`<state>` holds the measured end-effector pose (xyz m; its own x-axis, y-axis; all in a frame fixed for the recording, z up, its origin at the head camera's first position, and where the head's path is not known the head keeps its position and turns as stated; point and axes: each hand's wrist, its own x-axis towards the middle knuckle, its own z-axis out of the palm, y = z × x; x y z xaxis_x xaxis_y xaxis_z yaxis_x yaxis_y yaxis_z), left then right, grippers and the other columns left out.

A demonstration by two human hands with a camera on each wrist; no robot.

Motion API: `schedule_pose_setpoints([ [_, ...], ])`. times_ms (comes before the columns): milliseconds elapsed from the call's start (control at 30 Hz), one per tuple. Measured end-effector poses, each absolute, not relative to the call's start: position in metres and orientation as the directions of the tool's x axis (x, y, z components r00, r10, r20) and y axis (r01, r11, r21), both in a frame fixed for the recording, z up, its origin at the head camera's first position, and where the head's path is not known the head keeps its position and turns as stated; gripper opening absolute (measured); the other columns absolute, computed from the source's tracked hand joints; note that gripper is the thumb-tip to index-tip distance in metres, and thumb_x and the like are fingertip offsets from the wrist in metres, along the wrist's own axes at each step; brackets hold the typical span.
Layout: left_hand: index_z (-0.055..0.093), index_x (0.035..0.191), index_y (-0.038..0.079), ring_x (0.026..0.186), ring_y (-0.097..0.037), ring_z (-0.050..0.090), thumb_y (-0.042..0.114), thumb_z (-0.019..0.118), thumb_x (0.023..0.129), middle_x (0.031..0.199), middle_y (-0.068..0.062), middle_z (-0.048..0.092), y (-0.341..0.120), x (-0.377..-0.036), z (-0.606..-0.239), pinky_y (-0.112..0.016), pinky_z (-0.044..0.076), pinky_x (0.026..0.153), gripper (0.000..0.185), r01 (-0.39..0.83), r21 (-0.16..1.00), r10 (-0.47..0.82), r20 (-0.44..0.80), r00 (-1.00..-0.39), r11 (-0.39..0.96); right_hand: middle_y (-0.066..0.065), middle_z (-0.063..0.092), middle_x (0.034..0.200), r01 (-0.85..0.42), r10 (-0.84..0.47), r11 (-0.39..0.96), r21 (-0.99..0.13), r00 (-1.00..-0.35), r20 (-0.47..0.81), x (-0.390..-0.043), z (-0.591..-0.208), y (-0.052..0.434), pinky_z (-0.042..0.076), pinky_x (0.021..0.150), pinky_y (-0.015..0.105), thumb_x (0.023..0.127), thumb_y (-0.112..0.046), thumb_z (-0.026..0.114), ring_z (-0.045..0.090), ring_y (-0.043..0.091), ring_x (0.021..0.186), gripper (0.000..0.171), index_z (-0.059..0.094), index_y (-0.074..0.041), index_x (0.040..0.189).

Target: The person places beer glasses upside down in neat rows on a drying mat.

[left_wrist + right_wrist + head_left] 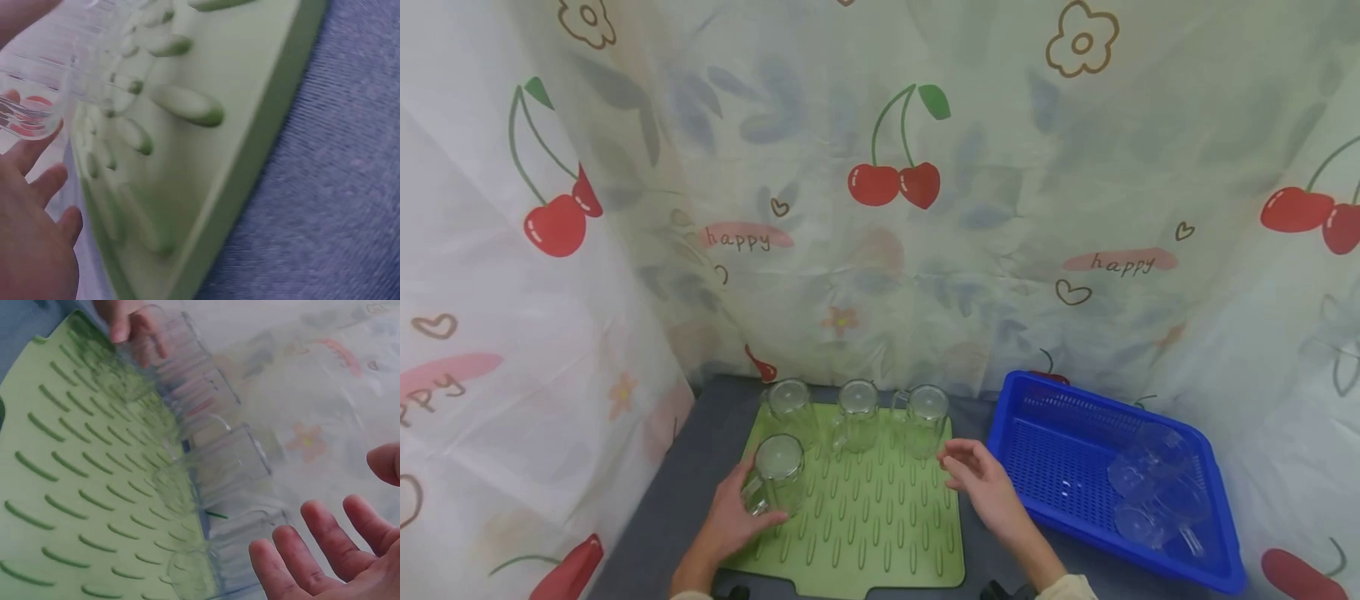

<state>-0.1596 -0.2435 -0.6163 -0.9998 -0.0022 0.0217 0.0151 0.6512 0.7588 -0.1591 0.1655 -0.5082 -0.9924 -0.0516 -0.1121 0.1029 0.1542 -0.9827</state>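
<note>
The left hand (pixel 730 521) holds a glass mug (pixel 777 479) that stands upside down at the front left of a green mat (pixel 880 533). Its fingers curl round the mug's side, so the grip is clamped on the mug. In the left wrist view the mug (pixel 56 75) sits just above the fingers (pixel 44 181), and the mat's bumps (pixel 187 106) show beside it.

The right hand (pixel 981 487) hovers over the right edge of the mat, fingers loose and apart, holding nothing. It is near the rightmost of three more mugs (pixel 857 412) that stand upside down in a row at the back of the mat.

A blue basket (pixel 1037 417) stands on the grey worktop (pixel 692 467) just right of the mat. More clear glasses (pixel 1157 492) lie inside it. A cherry curtain (pixel 895 183) hangs behind.
</note>
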Motion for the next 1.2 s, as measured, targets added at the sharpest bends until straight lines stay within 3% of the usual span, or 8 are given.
schedule_pose_setpoints([
  [100, 0.03, 0.159, 0.006, 0.148, -0.056, 0.025, 0.046, 0.092, 0.07, 0.16, -0.03, 0.035, -0.245, -0.158, -0.622, -0.077, 0.027, 0.114, 0.116, 0.002, 0.741, -0.009, 0.012, -1.0, 0.672, 0.017, 0.067, 0.131, 0.094, -0.047, 0.152, -0.984, -0.994, -0.103, -0.161, -0.503, 0.172, 0.061, 0.093, 0.039, 0.102, -0.029, 0.064, 0.065, 0.026, 0.123, 0.038, 0.058, -0.009, 0.133],
  [267, 0.031, 0.158, 0.004, 0.149, -0.058, 0.018, 0.047, 0.093, 0.067, 0.161, -0.033, 0.031, -0.246, -0.155, -0.628, -0.081, 0.019, 0.113, 0.118, -0.041, 0.708, -0.033, -0.026, -0.999, 0.705, 0.015, 0.065, 0.134, 0.047, -0.05, 0.2, -0.979, -0.997, -0.058, -0.163, -0.495, 0.183, 0.059, 0.096, 0.036, 0.102, -0.03, 0.063, 0.064, 0.018, 0.124, 0.039, 0.057, -0.011, 0.135],
  [467, 0.029, 0.159, 0.004, 0.15, -0.059, 0.015, 0.047, 0.095, 0.065, 0.161, -0.03, 0.033, -0.249, -0.155, -0.63, -0.082, 0.019, 0.113, 0.122, -0.029, 0.692, -0.004, -0.038, -0.999, 0.722, 0.012, 0.061, 0.14, -0.042, -0.069, 0.338, -0.94, -0.997, 0.02, -0.166, -0.486, 0.198, 0.055, 0.099, 0.026, 0.103, -0.037, 0.06, 0.057, 0.027, 0.134, 0.044, 0.052, -0.014, 0.14],
  [733, 0.032, 0.157, 0.001, 0.149, -0.062, 0.016, 0.044, 0.098, 0.06, 0.158, -0.03, 0.038, -0.252, -0.157, -0.634, -0.08, 0.02, 0.114, 0.125, 0.018, 0.692, 0.031, -0.005, -1.0, 0.722, 0.012, 0.052, 0.15, -0.125, -0.072, 0.495, -0.86, -0.992, 0.103, -0.17, -0.481, 0.223, 0.046, 0.112, 0.056, 0.105, -0.048, 0.052, 0.047, 0.033, 0.143, 0.055, 0.043, -0.015, 0.149],
  [1000, 0.034, 0.155, -0.001, 0.149, -0.062, 0.016, 0.045, 0.099, 0.057, 0.157, -0.03, 0.041, -0.253, -0.158, -0.633, -0.077, 0.019, 0.117, 0.126, 0.006, 0.675, 0.035, -0.03, -0.999, 0.738, 0.018, 0.035, 0.158, -0.168, -0.084, 0.736, -0.656, -0.984, 0.157, -0.176, -0.477, 0.245, 0.035, 0.11, 0.071, 0.104, -0.059, 0.045, 0.032, 0.043, 0.147, 0.068, 0.036, -0.014, 0.155],
  [1200, 0.034, 0.155, -0.001, 0.149, -0.062, 0.015, 0.043, 0.1, 0.056, 0.156, -0.031, 0.04, -0.253, -0.157, -0.631, -0.076, 0.015, 0.118, 0.127, 0.011, 0.684, 0.039, -0.026, -0.999, 0.73, 0.022, 0.03, 0.16, -0.161, -0.093, 0.818, -0.552, -0.984, 0.15, -0.179, -0.476, 0.255, 0.034, 0.108, 0.075, 0.103, -0.063, 0.043, 0.025, 0.049, 0.148, 0.074, 0.034, -0.013, 0.156],
])
